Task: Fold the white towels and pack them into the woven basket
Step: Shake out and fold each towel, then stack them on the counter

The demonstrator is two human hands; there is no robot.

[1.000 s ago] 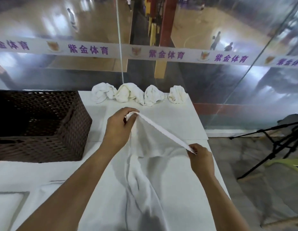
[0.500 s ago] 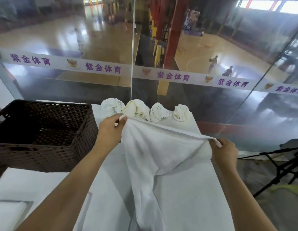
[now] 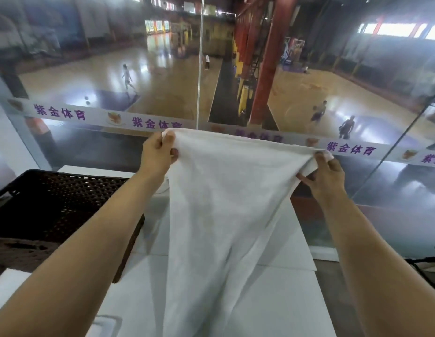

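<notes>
Right now both hands hold one towel [image 3: 226,203] up by its top edge — left hand [image 3: 158,154] pinches the corner at about 10 o'clock from frame centre, right hand [image 3: 326,176] pinches the other corner at 2 o'clock. That edge runs roughly level, 9 to 3 o'clock, pulled fairly taut; the rest hangs toward 6 o'clock over the surface [image 3: 279,302], narrowing into long loose folds. The hanging length looks like the long axis, so the next fold probably means laying it flat or bringing the corners together. The basket [image 3: 53,210] sits at 8 o'clock, just under the left forearm, so the left hand is nearer it. Towel: soft white terry, limp, slightly see-through where stretched. Basket: dark brown open weave, stiff, boxy, looks empty in the visible part. Surface: flat, white, matte — glass wall beyond.
</notes>
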